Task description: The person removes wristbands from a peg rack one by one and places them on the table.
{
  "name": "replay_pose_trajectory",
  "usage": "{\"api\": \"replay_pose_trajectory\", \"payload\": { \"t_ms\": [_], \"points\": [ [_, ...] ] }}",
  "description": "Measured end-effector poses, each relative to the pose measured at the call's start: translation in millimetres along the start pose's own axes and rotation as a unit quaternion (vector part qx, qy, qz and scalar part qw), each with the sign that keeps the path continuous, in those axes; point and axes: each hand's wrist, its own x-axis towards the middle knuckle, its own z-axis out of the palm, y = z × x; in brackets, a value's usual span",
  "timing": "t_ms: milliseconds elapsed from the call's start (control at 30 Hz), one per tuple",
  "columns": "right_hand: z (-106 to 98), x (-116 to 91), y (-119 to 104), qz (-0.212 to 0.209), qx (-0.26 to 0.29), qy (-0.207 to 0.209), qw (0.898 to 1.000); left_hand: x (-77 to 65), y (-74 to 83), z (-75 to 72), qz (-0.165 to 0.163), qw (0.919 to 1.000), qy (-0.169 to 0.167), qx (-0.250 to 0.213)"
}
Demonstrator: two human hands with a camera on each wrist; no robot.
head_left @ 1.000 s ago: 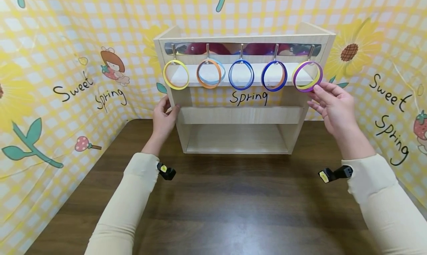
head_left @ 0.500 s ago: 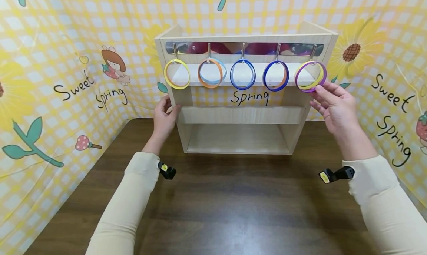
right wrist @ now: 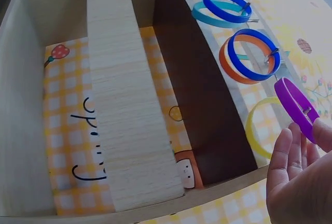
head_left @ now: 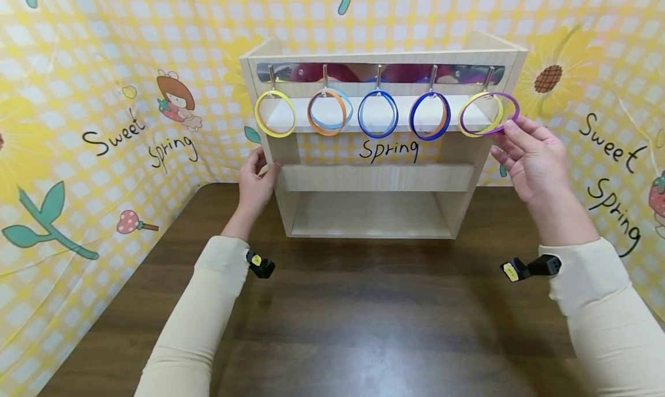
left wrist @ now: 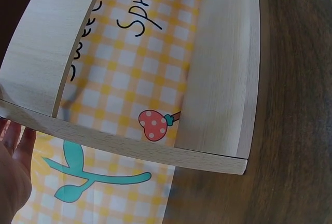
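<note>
In the head view a pale wooden shelf (head_left: 376,179) stands on the table, with a metal hook rail (head_left: 407,74) across its top. My left hand (head_left: 255,183) grips the shelf's left side panel, thumb at the front edge and fingers along the outside. At the right end, my right hand (head_left: 537,160) pinches a purple ring (right wrist: 293,102) between thumb and fingers. The ring tilts outward to the right, still around the end hook. Behind it a yellow ring (right wrist: 252,130) hangs on the same hook.
Other hooks carry rings: a yellow one (head_left: 292,120) at the far left, then an orange one (head_left: 312,120) with light blue, a blue pair (head_left: 396,117), and a dark blue one (head_left: 412,120) with orange. Checked yellow cloth (head_left: 104,56) surrounds the dark wooden table (head_left: 363,316).
My right hand has moved right and slightly up, pulling the purple ring outward so it separates from the yellow ring behind. The left hand stays on the side panel.
</note>
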Motion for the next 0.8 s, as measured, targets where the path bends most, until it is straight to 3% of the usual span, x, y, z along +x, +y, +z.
{"api": "replay_pose_trajectory", "payload": {
  "t_ms": [500,800],
  "points": [
    [14,-13,-1,0.019,-0.005,-0.012,1.0,3.5,1.5,-0.6,-0.014,0.9999,0.003,0.004],
    [15,-28,18,0.054,-0.01,-0.075,0.996,1.6,3.1,-0.8,-0.019,0.9998,0.005,-0.005]
  ]
}}
